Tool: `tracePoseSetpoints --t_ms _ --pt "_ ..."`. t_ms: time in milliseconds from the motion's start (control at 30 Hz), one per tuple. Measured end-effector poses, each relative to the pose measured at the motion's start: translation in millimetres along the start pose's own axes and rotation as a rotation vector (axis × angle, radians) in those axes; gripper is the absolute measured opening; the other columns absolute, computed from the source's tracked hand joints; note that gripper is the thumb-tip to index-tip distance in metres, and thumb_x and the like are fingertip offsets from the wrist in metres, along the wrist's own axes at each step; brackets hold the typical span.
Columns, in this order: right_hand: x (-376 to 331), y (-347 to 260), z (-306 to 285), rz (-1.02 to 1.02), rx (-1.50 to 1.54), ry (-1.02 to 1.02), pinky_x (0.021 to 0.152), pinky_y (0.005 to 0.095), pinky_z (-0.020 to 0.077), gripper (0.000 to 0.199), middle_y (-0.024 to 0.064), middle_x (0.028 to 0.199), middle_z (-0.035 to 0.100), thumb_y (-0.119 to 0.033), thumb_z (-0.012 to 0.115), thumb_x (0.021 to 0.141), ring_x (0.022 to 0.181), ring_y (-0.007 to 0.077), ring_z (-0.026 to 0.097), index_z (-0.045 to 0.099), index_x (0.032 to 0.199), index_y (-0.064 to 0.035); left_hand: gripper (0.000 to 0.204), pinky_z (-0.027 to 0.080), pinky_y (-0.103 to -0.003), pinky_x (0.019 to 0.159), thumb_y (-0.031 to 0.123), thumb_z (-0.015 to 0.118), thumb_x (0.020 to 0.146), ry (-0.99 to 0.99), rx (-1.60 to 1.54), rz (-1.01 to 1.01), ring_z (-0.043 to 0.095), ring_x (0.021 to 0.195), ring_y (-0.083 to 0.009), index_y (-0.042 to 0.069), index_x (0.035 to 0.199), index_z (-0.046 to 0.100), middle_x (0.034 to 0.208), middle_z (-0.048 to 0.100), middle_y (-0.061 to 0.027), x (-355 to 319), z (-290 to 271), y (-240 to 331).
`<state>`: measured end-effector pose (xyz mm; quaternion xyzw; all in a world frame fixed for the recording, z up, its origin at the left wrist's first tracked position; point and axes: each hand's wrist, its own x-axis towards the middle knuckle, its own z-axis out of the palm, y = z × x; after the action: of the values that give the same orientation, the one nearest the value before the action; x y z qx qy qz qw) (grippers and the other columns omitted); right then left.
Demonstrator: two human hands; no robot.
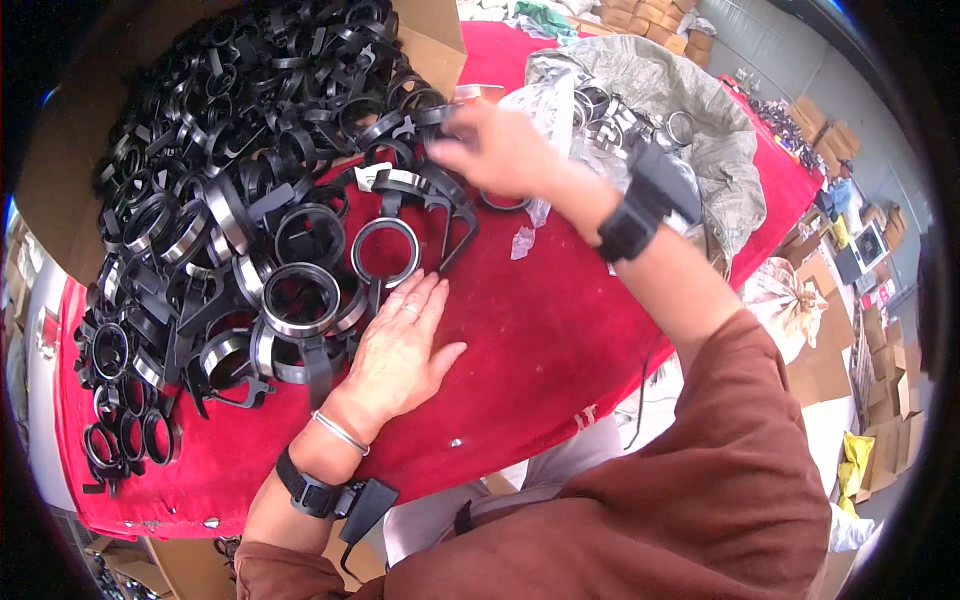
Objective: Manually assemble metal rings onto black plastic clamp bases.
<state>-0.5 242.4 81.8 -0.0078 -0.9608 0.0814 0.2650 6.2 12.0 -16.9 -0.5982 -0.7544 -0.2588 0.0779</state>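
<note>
My left hand (395,350) lies with fingers stretched out and thumb apart, its fingertips at the lower edge of a black and silver ring with a handle (386,252). Motion blurs my right hand (495,150), bent over the pile's right edge. It is nearest to a black ring (432,116), and whether its fingers grip this is unclear. A black angled bracket (455,225) lies between the hands. Left of them, a large heap of similar black ring parts (250,100) spills toward me, among them a wide silver-banded ring (300,298).
The heap spills from a cardboard box (50,190) onto a red cloth-covered table (520,350). At the back right, a grey woven sack (725,130) and clear plastic hold more metallic rings (605,120). Cardboard boxes (885,400) stand beyond the table on the right.
</note>
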Motion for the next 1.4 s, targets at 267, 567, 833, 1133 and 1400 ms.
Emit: tracePoseSetpoints --t_ms 267,567,833,1133,1400 --pt "42.9 27.9 40.4 -0.07 -0.274 0.192 0.099 0.0506 0.0313 0.085 0.0249 0.13 0.039 -0.054 0.066 0.069 0.125 0.0399 0.032 0.039 0.131 -0.0024 0.055 0.033 -0.043 0.103 0.022 0.071 0.07 -0.045 0.027 0.152 0.045 0.121 -0.0306 0.0 0.118 0.053 0.127 0.049 -0.0165 9.5 -4.0 9.1" --pt "119.2 16.4 57.8 0.14 -0.427 -0.407 0.096 0.0476 0.0395 0.078 0.0145 0.132 0.042 -0.067 0.06 0.066 0.121 0.0335 0.04 0.05 0.128 -0.0211 0.058 0.013 -0.049 0.109 0.044 0.055 0.081 -0.137 0.294 -0.096 0.029 0.132 -0.0254 0.006 0.124 0.051 0.13 0.047 -0.0146 24.0 -0.9 -0.4" --pt "29.2 63.2 -6.8 -0.094 -0.368 -0.279 0.082 0.0414 0.0442 0.037 0.0122 0.085 0.064 -0.044 0.065 0.074 0.093 0.0337 0.056 0.067 0.085 -0.0092 0.035 0.026 -0.049 0.105 0.02 0.067 0.072 0.118 0.192 -0.111 0.04 0.124 -0.0316 -0.003 0.098 0.059 0.112 0.057 -0.0177 20.7 3.1 -14.0" --pt "-40.1 -10.9 24.9 0.048 -0.39 -0.177 0.079 0.0364 0.0492 0.038 0.0154 0.092 0.063 -0.035 0.062 0.075 0.093 0.03 0.058 0.066 0.09 -0.0004 0.018 0.046 -0.043 0.084 0.008 0.071 0.065 0.294 0.129 0.327 0.057 0.08 -0.0255 0.006 0.074 0.055 0.079 0.057 -0.0074 9.5 1.4 -1.6" --pt "-22.1 -70.2 41.2 0.077 0.15 -0.058 0.069 0.042 0.0515 0.037 0.0222 0.079 0.063 -0.021 0.066 0.07 0.077 0.0381 0.063 0.051 0.09 0.0062 0.022 0.048 -0.032 0.069 0.012 0.073 0.065 0.278 0.167 0.458 0.057 0.077 -0.0245 0.006 0.075 0.055 0.078 0.055 -0.0067 4.9 4.3 11.9"
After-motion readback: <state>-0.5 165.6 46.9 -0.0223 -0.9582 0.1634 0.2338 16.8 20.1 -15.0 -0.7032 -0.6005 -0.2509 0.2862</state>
